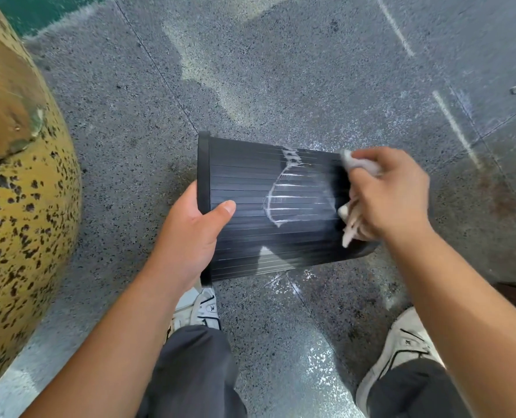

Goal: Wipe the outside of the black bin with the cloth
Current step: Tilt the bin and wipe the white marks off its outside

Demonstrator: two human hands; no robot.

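Observation:
The black ribbed bin (250, 236) is held on its side above the floor, its rim to the left and its base to the right. My left hand (190, 236) grips the rim, thumb lying across the ribbed wall. My right hand (392, 194) holds a crumpled pale cloth (353, 218) pressed against the bin's wall near its base. A curved line of white foam or wet residue (277, 194) crosses the middle of the wall. The bin's inside is hidden.
Grey speckled stone floor (280, 70) lies all around, with white splashes (320, 366) near my feet. A big yellow spotted rounded object (21, 206) fills the left side. My two white shoes (202, 309) and dark trouser legs are below the bin.

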